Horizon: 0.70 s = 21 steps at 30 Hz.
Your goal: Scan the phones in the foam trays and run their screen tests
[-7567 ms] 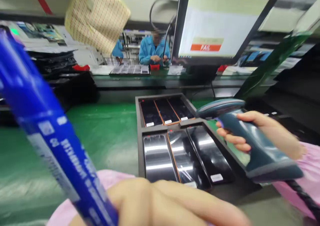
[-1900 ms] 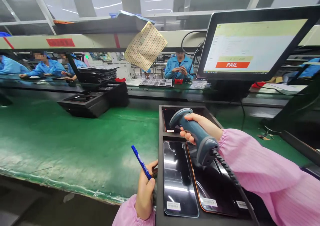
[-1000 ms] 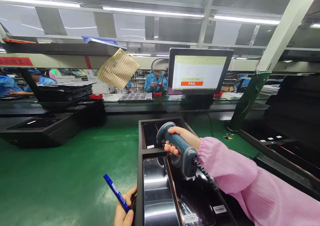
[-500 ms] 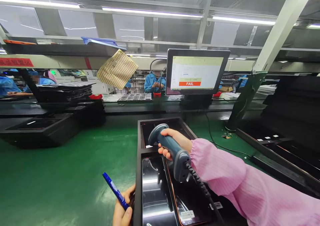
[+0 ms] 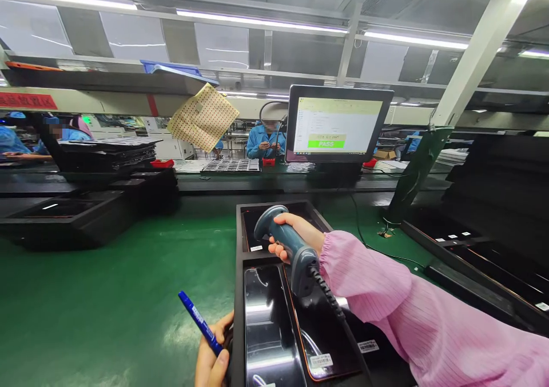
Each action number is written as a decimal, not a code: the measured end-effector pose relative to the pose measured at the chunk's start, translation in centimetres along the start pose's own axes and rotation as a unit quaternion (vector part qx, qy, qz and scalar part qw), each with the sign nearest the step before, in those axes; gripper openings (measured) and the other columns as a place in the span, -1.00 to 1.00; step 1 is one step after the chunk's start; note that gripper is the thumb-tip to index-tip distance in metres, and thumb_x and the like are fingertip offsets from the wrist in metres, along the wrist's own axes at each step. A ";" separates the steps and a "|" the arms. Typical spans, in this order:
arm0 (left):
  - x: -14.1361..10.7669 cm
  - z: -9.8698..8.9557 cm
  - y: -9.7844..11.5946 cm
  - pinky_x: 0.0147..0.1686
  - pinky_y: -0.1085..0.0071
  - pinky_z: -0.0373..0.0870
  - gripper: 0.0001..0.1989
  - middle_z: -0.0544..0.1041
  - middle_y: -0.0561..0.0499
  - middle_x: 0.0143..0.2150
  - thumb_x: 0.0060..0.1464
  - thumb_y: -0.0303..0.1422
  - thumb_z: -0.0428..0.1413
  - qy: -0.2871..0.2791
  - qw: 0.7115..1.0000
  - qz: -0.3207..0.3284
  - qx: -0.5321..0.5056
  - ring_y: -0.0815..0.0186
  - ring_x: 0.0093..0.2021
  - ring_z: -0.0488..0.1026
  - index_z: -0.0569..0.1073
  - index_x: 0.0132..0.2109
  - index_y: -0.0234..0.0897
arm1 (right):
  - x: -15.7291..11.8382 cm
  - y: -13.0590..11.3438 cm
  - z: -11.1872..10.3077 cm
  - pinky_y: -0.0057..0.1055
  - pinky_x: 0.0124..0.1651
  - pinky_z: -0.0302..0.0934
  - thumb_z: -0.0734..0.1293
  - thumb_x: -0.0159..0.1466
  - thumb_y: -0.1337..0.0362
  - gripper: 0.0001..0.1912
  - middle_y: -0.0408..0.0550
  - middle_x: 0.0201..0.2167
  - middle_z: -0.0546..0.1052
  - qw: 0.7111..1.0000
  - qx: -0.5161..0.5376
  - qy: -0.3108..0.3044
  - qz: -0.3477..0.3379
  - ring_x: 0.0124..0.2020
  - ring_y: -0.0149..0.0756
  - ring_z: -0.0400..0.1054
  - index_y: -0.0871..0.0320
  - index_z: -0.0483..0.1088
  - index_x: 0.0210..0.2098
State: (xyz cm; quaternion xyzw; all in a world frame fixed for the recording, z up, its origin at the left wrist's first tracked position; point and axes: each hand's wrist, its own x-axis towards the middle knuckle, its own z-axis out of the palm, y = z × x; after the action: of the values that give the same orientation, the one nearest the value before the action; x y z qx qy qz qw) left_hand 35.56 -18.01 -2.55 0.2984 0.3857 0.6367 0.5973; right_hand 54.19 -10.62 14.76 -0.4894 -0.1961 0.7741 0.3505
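Observation:
A dark blue-grey barcode scanner [image 5: 288, 239] is gripped in my right hand [image 5: 302, 232], its head tilted over the far part of a black tray [image 5: 239, 284]. Black phone-like panels lie in the tray: a glossy one [image 5: 272, 330] on the left and an orange-edged one [image 5: 330, 341] beside it with a white barcode label [image 5: 321, 360]. My left hand [image 5: 213, 352] holds a blue marker pen [image 5: 199, 323] pointing up and left, and its fingers reach the tray's left side, where they are partly hidden. The monitor [image 5: 337, 124] shows a green PASS bar.
Black trays stand at the left [image 5: 64, 227] and more dark trays [image 5: 484, 250] at the right. The scanner's coiled cord [image 5: 328, 295] runs towards me over the panels. Across the bench [image 5: 128, 295] a person in blue [image 5: 259, 141] sits. A dotted yellow sheet [image 5: 203, 115] hangs from the shelf.
The monitor's bar has turned from a red FAIL to a green PASS. The scanner in my right hand has shifted slightly up and left. My left hand keeps the marker pen almost in place.

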 end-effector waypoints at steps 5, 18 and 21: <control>-0.5 0.4 0.4 -0.20 0.22 0.42 -0.58 0.53 -0.09 -0.15 -0.37 -0.13 0.29 0.002 1.000 -0.016 -0.017 -0.02 -0.08 0.43 0.35 -0.38 -0.23 | -1.1 -0.1 -1.1 -0.57 -0.76 0.19 0.02 0.28 0.11 -0.70 0.00 -0.53 0.36 0.999 -0.024 0.042 0.003 -0.73 -0.48 0.21 0.25 0.13 -0.28; 0.3 -1.0 -0.3 -0.16 0.21 0.41 -0.59 0.51 -0.09 -0.13 -0.35 -0.13 0.28 -0.025 0.999 -0.023 0.010 0.01 -0.07 0.42 0.34 -0.37 -0.23 | -4.4 0.1 -5.4 -0.61 -0.76 0.19 0.00 0.30 0.13 -0.68 -0.01 -0.56 0.39 0.991 -0.032 0.129 -0.001 -0.75 -0.52 0.19 0.25 0.17 -0.35; 0.8 -1.9 -0.9 -0.09 0.20 0.36 -0.57 0.51 -0.11 -0.15 -0.36 -0.07 0.27 -0.036 0.999 0.005 0.031 0.01 -0.05 0.40 0.29 -0.43 -0.24 | -5.0 0.2 -5.3 -0.62 -0.76 0.19 0.00 0.31 0.15 -0.69 -0.01 -0.56 0.39 0.991 -0.041 0.125 -0.009 -0.76 -0.52 0.19 0.25 0.18 -0.35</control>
State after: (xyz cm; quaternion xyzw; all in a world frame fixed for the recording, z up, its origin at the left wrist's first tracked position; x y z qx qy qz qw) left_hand 34.32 -17.51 -4.35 0.3416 0.3820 0.6161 0.5982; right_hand 60.24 -14.66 15.35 -0.5942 -0.1866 0.6951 0.3592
